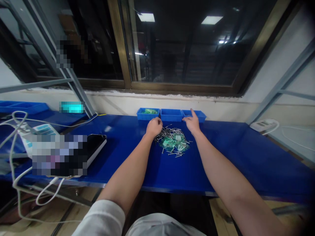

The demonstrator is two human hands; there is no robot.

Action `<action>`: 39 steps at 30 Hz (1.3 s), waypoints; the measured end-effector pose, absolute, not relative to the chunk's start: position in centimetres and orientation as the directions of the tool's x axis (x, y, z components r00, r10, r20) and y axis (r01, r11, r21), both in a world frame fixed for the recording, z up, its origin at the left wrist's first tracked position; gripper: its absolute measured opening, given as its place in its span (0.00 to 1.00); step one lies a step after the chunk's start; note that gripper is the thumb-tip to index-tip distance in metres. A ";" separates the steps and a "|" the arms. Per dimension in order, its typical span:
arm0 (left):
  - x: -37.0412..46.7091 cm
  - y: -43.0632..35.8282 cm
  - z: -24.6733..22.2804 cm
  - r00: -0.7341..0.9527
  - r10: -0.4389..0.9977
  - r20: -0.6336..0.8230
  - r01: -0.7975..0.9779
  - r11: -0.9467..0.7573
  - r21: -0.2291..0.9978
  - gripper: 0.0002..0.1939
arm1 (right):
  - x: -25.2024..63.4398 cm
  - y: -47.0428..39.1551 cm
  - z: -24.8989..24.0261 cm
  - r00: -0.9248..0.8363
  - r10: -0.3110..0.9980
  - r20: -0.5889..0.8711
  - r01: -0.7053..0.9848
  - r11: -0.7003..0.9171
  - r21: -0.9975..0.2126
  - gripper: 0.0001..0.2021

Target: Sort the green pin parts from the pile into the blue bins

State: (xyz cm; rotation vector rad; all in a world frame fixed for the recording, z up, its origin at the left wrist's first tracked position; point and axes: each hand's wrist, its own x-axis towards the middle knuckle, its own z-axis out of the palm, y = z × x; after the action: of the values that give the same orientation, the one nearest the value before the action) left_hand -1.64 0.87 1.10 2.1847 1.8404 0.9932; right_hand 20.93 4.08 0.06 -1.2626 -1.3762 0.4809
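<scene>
My left hand (154, 127) is at the left edge of a pile of metal screws (169, 131), just in front of the left blue bin (140, 115). Its fingers are curled together, and whatever they may hold is too small to make out. My right hand (192, 124) reaches to the front of the right blue bin (201, 117), thumb and forefinger spread apart, with nothing visible between them. Small clear-green bags (172, 143) with pale pieces inside lie on the pile. Similar green bags (151, 111) sit in the left bin. Between these two stands the middle blue bin (171, 114).
The blue table (226, 154) runs along a wall below a window. At left, a dark-screened device (94, 142) lies among white cables (16, 164). A white power strip (264, 125) is at the right, near grey metal posts (283, 82). Another blue tray (34, 108) stands far left.
</scene>
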 end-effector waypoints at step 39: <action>0.0 -0.6 1.1 0.303 0.790 0.533 0.721 -0.556 0.414 0.12 | 16.8 0.9 0.4 -0.239 0.835 0.495 0.686 0.506 -0.523 0.23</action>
State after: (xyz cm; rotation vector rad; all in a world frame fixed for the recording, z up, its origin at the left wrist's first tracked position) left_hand 0.04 -0.56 1.12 2.4561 1.4292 1.0948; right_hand 16.77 0.89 0.45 -1.2447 -1.9949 0.2520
